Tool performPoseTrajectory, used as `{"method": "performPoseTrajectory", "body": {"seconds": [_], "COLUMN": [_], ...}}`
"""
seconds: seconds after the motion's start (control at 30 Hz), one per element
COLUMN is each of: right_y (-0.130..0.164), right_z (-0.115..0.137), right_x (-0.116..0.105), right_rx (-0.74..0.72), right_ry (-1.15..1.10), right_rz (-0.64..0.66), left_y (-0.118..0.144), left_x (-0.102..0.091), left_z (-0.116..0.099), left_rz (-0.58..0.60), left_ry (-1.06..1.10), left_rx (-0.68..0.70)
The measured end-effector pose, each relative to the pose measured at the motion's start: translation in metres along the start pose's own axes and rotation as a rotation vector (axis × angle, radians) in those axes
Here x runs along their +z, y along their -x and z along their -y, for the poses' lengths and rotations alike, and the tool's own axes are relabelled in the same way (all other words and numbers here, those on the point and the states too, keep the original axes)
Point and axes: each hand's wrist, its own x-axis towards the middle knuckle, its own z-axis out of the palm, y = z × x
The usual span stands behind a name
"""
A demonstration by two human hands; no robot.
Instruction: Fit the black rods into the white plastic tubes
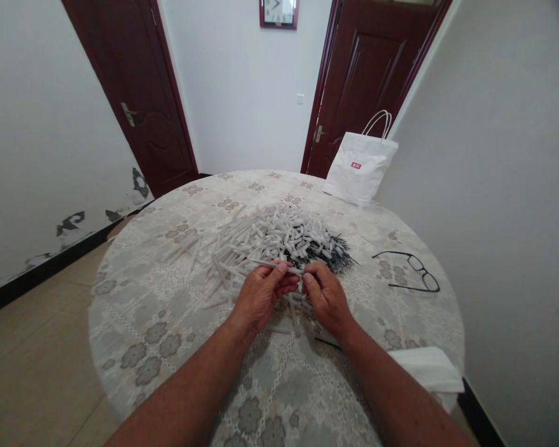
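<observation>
My left hand (pixel 261 290) grips a slim whitish tube (pixel 259 262) between thumb and fingers, and the tube points out to the left. At its right end, the fingers of my right hand (pixel 325 297) are pinched together; any small part inside that pinch is hidden. Just beyond both hands spreads a heap of white tubes (pixel 235 245). Short white pieces (pixel 284 226) lie on top of the heap. Thin black rods (pixel 339 256) stick out on its right side. One loose black rod (pixel 327 343) lies under my right wrist.
A lace-patterned cloth covers the round table (pixel 168 347). Black-framed glasses (pixel 417 271) rest on the right, with a folded white cloth or paper (pixel 426 366) nearer me. At the back right stands a white bag (pixel 361 167). Several separate tubes (pixel 181 247) lie left of the heap.
</observation>
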Motion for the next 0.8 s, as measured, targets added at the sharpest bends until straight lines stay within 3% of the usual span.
{"method": "performPoseTrajectory", "body": {"seconds": [0.2, 0.37, 0.63, 0.8], "right_y": [0.0010, 0.0016, 0.0003, 0.0015], "right_z": [-0.0032, 0.0004, -0.0022, 0.0002], "right_x": [0.0012, -0.0009, 0.0020, 0.0019], "right_rx": [0.038, -0.065, -0.050, -0.062], "right_ry": [-0.036, -0.024, 0.086, 0.064], "right_rz": [0.001, -0.070, 0.025, -0.009], "left_y": [-0.0001, 0.0002, -0.0008, -0.0020], "left_x": [0.0007, 0.0009, -0.0009, -0.0028], "left_z": [0.0008, -0.0007, 0.0027, 0.0009], "left_rz": [0.005, 0.004, 0.011, -0.008], "left_ry": [-0.002, -0.005, -0.014, -0.030], "left_rx": [-0.004, 0.000, -0.013, -0.004]}}
